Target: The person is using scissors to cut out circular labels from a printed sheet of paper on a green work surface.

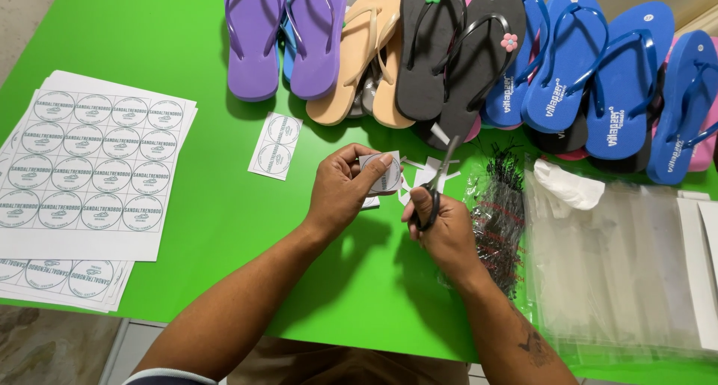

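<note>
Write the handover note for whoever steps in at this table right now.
Left hand: pinches a small paper label by its edge, held above the table.
Right hand: grips scissors, blades at the label's right edge.
Done: white paper scraps lie by the hands; a cut strip of two labels lies to the left.
Left: uncut label sheets stacked at far left. Flip-flops line the far edge; clear bags and black ties sit to the right, untouched.
</note>
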